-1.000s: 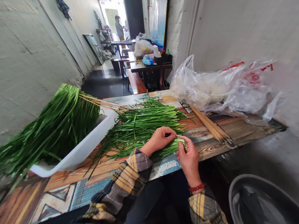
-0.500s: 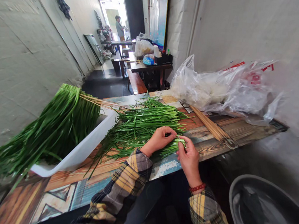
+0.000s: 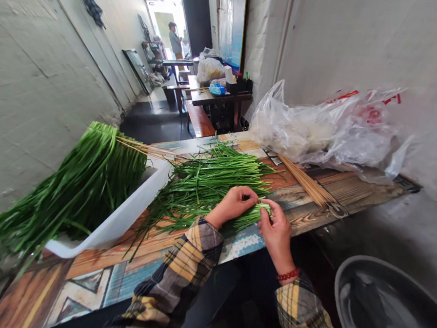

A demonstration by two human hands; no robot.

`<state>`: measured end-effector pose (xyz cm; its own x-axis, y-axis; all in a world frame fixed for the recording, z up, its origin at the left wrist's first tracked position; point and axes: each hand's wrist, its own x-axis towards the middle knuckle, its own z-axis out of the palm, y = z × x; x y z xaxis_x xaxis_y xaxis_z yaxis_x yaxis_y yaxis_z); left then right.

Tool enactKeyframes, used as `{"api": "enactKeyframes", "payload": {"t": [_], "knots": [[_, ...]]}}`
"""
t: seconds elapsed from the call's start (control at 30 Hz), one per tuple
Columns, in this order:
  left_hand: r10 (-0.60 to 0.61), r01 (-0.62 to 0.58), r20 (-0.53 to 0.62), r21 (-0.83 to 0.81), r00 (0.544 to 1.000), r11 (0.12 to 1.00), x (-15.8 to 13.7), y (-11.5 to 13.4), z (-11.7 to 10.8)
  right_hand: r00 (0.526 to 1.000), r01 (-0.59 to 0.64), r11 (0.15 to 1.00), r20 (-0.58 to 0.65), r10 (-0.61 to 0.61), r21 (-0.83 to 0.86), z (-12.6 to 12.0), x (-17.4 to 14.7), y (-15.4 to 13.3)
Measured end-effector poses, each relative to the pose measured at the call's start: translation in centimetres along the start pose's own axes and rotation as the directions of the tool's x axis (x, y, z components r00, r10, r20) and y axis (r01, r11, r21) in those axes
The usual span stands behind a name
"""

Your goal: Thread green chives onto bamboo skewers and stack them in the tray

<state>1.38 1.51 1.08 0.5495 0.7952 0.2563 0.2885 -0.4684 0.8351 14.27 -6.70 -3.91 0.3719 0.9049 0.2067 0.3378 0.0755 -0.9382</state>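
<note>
Long green chives [image 3: 217, 177] lie in a loose heap on the patterned wooden table [image 3: 144, 247], their pale cut ends toward the right. At the near right edge of the heap, my left hand [image 3: 235, 205] is closed, thumb and forefinger pinched by the stem ends; what lies in the pinch is too small to make out. My right hand [image 3: 274, 234], with a red bead bracelet [image 3: 287, 275] at the wrist, is closed on the pale ends of a small bunch of chives. The two hands' fingertips are close together.
To the left, a white tray [image 3: 110, 226] bears a thick pile of chives on skewers [image 3: 81, 187]. Bare wooden skewers [image 3: 305, 182] lie at the right, before plastic bags [image 3: 322, 127]. A grey basin [image 3: 385, 314] stands low at right. A person [image 3: 175, 41] stands far back.
Both hands stay in almost the same place at the stem ends. The distant person's head has shifted slightly.
</note>
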Motion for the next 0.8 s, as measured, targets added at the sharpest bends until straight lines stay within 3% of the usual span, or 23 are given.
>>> {"api": "enactKeyframes", "payload": {"t": [0.8], "knots": [[-0.072,0.069,-0.014,-0.166,0.997,0.984,0.02,0.08,0.05,1.0,0.025,0.999,-0.001,-0.025,-0.026,-0.09,-0.02,-0.11]]}}
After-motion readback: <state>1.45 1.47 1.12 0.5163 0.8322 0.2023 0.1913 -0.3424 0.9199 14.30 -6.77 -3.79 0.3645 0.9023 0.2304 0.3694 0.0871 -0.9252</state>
